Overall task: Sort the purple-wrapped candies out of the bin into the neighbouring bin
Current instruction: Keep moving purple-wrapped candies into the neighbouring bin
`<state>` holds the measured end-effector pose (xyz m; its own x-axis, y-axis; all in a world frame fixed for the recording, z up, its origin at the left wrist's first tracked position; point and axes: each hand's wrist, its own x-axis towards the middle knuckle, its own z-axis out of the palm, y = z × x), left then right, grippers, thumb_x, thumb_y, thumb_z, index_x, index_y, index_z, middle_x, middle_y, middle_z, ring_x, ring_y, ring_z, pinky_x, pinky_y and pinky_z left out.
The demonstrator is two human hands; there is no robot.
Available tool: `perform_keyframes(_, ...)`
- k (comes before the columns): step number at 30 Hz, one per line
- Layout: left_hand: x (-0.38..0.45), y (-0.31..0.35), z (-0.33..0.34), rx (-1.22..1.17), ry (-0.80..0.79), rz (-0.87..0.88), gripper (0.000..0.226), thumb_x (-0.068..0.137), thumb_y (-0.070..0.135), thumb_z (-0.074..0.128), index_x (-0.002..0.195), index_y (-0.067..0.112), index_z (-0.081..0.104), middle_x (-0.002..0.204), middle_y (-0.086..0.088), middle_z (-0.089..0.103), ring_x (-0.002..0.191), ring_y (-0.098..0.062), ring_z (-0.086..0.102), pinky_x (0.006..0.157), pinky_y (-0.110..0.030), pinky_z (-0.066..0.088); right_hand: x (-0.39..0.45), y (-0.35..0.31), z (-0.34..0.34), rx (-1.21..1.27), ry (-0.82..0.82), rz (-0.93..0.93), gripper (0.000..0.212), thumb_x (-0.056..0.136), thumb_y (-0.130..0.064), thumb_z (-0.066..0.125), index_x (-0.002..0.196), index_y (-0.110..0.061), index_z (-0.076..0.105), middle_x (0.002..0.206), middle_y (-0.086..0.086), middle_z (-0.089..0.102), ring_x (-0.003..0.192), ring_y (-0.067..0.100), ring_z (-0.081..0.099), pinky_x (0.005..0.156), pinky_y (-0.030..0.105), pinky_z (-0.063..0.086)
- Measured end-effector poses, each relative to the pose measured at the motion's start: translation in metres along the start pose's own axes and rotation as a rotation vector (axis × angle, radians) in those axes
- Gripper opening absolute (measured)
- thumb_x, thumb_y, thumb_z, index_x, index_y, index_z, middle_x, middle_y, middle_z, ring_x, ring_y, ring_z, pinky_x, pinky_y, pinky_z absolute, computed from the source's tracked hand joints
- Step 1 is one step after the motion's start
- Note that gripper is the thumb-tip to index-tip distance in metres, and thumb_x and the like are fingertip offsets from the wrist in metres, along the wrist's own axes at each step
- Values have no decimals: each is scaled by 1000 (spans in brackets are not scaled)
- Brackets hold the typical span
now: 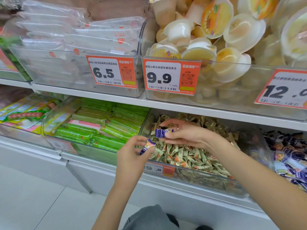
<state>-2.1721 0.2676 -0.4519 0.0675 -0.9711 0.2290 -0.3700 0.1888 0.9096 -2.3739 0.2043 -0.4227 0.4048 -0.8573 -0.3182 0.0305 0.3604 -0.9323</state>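
Note:
A clear bin (191,175) on the lower shelf is heaped with pale green-wrapped candies (187,156). My right hand (186,133) hovers over that heap and pinches a purple-wrapped candy (162,133) between thumb and fingers. My left hand (132,153) is at the bin's front left corner and pinches a second purple-wrapped candy (147,146). The neighbouring bin (267,146) on the right holds a pile of purple-wrapped candies (289,156).
Left of the candy bin stands a bin of green snack sticks (103,128). The upper shelf carries bins of clear packets (79,39) and jelly cups (216,39) with orange price tags. My knee (149,218) is below, over a white floor.

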Motion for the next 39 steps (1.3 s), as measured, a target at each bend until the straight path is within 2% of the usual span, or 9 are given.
perform_keyframes(5,6,17,24,-88,-122,1,32,72,6,78,86,30,61,85,12,65,71,-1,62,64,-10,47,-42,10,3,-34,39,-73,32,76,-12,73,107,-18,70,110,10,70,106,22,66,82,32,57)
perform_keyframes(14,-7,50,73,-195,-228,41,39,70,1,77,89,30,60,86,11,70,84,-2,66,71,-15,51,-95,30,-8,177,238,-203,32,72,-8,72,103,-4,68,103,17,70,95,25,69,76,35,57)
perform_keyframes(20,-20,60,92,-192,-474,73,50,81,1,69,115,33,51,118,21,58,100,12,57,81,-17,52,-146,33,-40,101,661,-383,17,76,-10,75,93,-10,72,98,17,72,91,27,71,73,30,58)
perform_keyframes(24,-12,34,67,136,-283,210,34,82,4,67,104,29,61,106,17,60,104,-5,55,87,-20,41,-198,43,-83,-711,1219,-307,18,84,-20,71,101,-20,64,83,-1,66,74,10,61,61,18,44)
perform_keyframes(26,-7,20,52,242,-225,227,25,82,1,64,95,22,67,99,11,65,97,-12,59,84,-25,43,-205,49,-87,-972,1176,-210,25,87,-13,66,111,-20,60,76,-4,57,66,13,53,54,20,34)
perform_keyframes(30,-1,-2,33,440,-156,347,17,82,2,64,92,15,67,94,5,64,93,-21,57,77,-28,40,-165,37,-55,-1151,1039,-450,36,77,2,57,104,-22,62,92,-5,63,82,15,53,67,23,37)
perform_keyframes(32,1,-9,27,474,-141,408,16,81,-1,65,92,10,66,94,-1,63,93,-24,55,78,-28,39,-125,25,-39,-1238,788,-454,36,82,-13,58,114,-29,58,108,-3,66,101,17,57,82,30,44)
perform_keyframes(35,1,-17,26,444,-142,402,13,82,-2,64,94,5,65,93,-4,61,89,-24,57,79,-32,44,-61,18,-27,-1470,379,-109,62,85,-59,55,140,-49,29,144,-8,45,129,18,45,99,39,42)
perform_keyframes(39,-3,-23,31,358,-94,347,14,85,1,61,98,7,64,89,2,57,77,-20,57,68,-33,48,-37,27,-59,-1499,303,115,77,76,-79,45,142,-57,12,158,-17,8,146,13,10,117,42,8)
